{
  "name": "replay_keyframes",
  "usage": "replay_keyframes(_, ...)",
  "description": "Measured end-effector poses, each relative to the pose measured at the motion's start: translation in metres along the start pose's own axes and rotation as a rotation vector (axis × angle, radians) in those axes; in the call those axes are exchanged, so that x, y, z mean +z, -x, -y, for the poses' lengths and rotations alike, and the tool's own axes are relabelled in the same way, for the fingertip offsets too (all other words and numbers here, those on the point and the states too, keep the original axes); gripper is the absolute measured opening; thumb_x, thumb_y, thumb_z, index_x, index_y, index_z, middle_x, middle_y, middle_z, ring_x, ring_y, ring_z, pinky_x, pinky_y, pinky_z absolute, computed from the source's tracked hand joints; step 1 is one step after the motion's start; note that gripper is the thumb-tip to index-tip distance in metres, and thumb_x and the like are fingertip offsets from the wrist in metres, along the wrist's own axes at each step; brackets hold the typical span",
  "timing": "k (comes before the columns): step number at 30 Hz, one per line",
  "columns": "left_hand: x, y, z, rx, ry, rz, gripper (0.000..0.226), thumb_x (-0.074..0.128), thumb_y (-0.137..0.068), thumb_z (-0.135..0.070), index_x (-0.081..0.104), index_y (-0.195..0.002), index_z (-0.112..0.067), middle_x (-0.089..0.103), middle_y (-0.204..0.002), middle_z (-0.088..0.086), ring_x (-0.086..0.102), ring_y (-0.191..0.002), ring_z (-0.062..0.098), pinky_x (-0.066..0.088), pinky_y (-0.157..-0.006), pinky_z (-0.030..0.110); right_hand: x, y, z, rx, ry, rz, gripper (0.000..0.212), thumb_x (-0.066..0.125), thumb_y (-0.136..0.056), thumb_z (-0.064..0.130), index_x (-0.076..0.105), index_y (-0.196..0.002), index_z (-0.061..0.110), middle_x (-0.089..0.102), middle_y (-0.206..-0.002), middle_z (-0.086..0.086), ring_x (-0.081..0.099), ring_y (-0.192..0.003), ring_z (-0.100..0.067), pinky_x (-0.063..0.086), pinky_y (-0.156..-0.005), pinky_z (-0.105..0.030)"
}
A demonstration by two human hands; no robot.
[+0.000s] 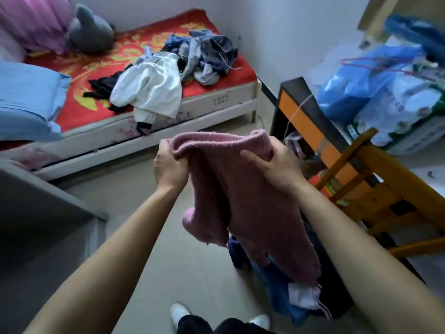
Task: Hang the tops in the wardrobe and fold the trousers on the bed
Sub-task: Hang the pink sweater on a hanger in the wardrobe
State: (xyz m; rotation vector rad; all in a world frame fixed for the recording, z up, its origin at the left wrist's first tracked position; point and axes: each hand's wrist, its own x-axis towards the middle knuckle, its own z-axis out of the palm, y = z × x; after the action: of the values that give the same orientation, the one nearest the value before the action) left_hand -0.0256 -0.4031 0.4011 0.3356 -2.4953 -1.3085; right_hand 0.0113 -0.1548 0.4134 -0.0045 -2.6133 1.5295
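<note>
A pink knitted sweater (243, 201) hangs in front of me over the floor. My left hand (169, 165) grips its upper left edge, and my right hand (274, 165) holds the collar end, thumb across the knit. Under it, on the floor, lies a pile of clothes (296, 290) in blue, white and dark cloth. On the bed (216, 102) with the red and yellow cover lie a white jacket (149, 88), dark garments (103, 86) and a heap of grey-blue clothes (207, 54).
A blue pillow (26, 97) and a grey plush toy (89, 30) sit on the bed. A grey cabinet (41, 213) stands at left. On the right are a dark and orange desk (301, 112) with plastic bags (375, 90) and a wooden chair (375, 189).
</note>
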Motion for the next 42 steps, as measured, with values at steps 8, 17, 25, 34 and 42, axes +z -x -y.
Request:
replay_keyframes(8, -0.233, -0.101, 0.063, -0.056, -0.104, 0.1, 0.048, 0.07, -0.066, -0.067, 0.076, -0.093, -0.028, 0.075, -0.085, 0.003, 0.071, -0.088, 0.027, 0.055, -0.072, 0.04, 0.14, -0.068, 0.167, -0.334, 0.047, 0.021, 0.013, 0.068, -0.091, 0.036, 0.071, -0.103, 0.03, 0.067, -0.085, 0.02, 0.059, -0.079, 0.011, 0.039, -0.069, -0.009)
replay_keyframes(17, -0.397, -0.139, 0.17, -0.558, 0.025, 0.178, 0.104, 0.023, -0.066, -0.098, 0.071, -0.107, -0.016, 0.072, -0.1, 0.01, 0.068, -0.094, 0.031, 0.054, -0.082, 0.035, 0.349, -0.097, 0.299, -0.51, -0.047, 0.142, 0.027, 0.062, -0.092, 0.007, 0.067, -0.118, 0.013, 0.066, -0.101, 0.005, 0.058, -0.093, -0.01, 0.038, -0.077, -0.019)
replay_keyframes(25, -0.471, -0.14, 0.246, -0.772, 0.186, 0.093, 0.021, 0.068, -0.082, -0.032, 0.072, -0.082, -0.011, 0.065, -0.061, 0.003, 0.056, -0.045, 0.015, 0.041, -0.043, 0.022, 0.498, -0.119, 0.366, -0.656, -0.179, 0.402, 0.033, 0.058, -0.091, 0.0, 0.064, -0.123, 0.01, 0.067, -0.114, -0.003, 0.058, -0.11, -0.019, 0.044, -0.096, -0.031)
replay_keyframes(34, -0.536, -0.178, 0.275, -0.68, 0.374, -1.004, 0.014, 0.066, -0.091, -0.021, 0.07, -0.082, -0.01, 0.07, -0.083, 0.008, 0.066, -0.076, 0.022, 0.054, -0.072, 0.036, 0.626, -0.173, 0.433, -0.72, -0.368, 1.013, 0.03, 0.054, -0.088, 0.006, 0.064, -0.107, 0.027, 0.067, -0.104, 0.01, 0.058, -0.107, -0.01, 0.046, -0.097, -0.036)
replay_keyframes(42, -0.554, -0.193, 0.247, -0.585, 0.379, -1.431, 0.013, 0.066, -0.088, -0.016, 0.072, -0.077, -0.016, 0.072, -0.067, -0.007, 0.068, -0.064, 0.007, 0.052, -0.055, 0.02, 0.685, -0.188, 0.471, -0.555, -0.432, 1.555, 0.043, 0.06, -0.084, 0.071, 0.07, -0.109, 0.037, 0.073, -0.105, 0.014, 0.066, -0.103, 0.002, 0.049, -0.088, -0.02)
